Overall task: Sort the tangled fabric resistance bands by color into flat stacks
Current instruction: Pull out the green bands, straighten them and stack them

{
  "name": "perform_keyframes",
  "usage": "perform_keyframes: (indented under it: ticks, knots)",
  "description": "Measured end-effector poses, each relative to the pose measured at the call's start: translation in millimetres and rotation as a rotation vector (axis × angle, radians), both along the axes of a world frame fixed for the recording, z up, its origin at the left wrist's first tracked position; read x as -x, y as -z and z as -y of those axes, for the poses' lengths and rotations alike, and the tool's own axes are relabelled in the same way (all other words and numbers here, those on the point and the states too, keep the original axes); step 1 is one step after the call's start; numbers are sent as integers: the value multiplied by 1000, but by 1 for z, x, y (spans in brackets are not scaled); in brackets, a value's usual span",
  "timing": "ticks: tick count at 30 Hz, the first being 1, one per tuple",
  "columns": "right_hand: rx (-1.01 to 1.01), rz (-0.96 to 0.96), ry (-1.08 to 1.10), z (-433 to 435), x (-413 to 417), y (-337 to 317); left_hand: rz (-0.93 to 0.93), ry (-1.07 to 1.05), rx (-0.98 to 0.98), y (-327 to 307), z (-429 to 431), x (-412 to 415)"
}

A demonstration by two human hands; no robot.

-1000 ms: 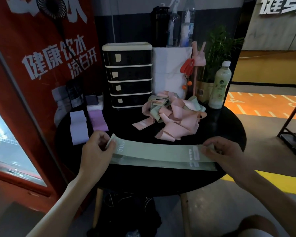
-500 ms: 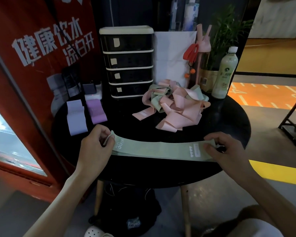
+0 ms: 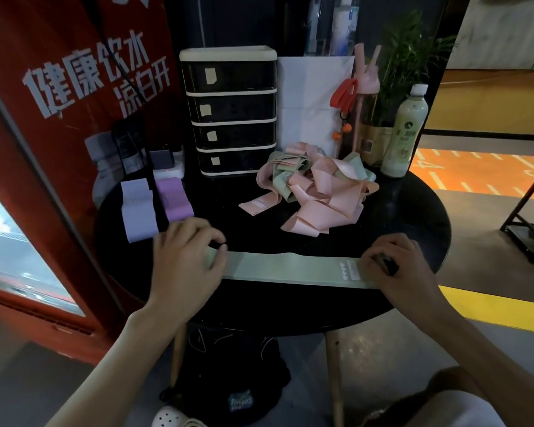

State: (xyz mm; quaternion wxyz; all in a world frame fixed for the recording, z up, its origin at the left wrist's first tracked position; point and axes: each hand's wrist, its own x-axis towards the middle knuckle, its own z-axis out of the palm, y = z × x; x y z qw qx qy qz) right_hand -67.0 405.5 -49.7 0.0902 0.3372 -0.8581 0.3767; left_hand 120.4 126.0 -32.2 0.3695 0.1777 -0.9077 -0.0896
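The round black counter (image 3: pixel 398 211) filled the view, with the pink-and-green tangle (image 3: pixel 324 192) heaped toward its 1 o'clock. The green band (image 3: pixel 278 268) lay stretched flat along the 6 o'clock edge, pale sage, with a white label near its right end. Half a second before, its left end was lifted; here it was down. The left hand (image 3: pixel 182 260) curled over the left end and the right hand (image 3: pixel 395 266) gripped the right. A lavender band (image 3: pixel 138 217) and a purple band (image 3: pixel 173 201) lay flat at 10 o'clock.

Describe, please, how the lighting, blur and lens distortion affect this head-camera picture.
Head view: dim overall, the black table swallowing detail while the orange floor at right is bright; the left hand is slightly motion-blurred, the green band reasonably sharp; wide-angle distortion bows the red panel at left.
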Motion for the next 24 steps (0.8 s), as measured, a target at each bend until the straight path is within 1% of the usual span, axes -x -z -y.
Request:
perform_keyframes:
  ticks: [1, 4, 6, 8, 11, 15, 20, 24]
  knots:
    - [-4, -5, 1, 0, 0, -1, 12, 70, 15, -4, -8, 4]
    - [-21, 3, 3, 0, 0, -1, 110, 304, -95, -10, -32, 20]
    - [-22, 11, -11, 0, 1, -1, 182, 357, -131, -5, -40, 30]
    - [-26, 28, -29, 0, 3, -2, 231, 362, -121, 2, -41, 36]
    - [-12, 64, -63, 4, 4, -11, 251, 351, -125, 6, -39, 39]
    - [-1, -12, -123, 28, 10, -36, 260, 338, -120, 7, -39, 41]
    - [63, -73, -258, 95, 19, -73, 261, 322, -129, 9, -37, 42]
    - [-15, -86, -242, 158, 56, -76, 268, 320, -157, 9, -37, 42]
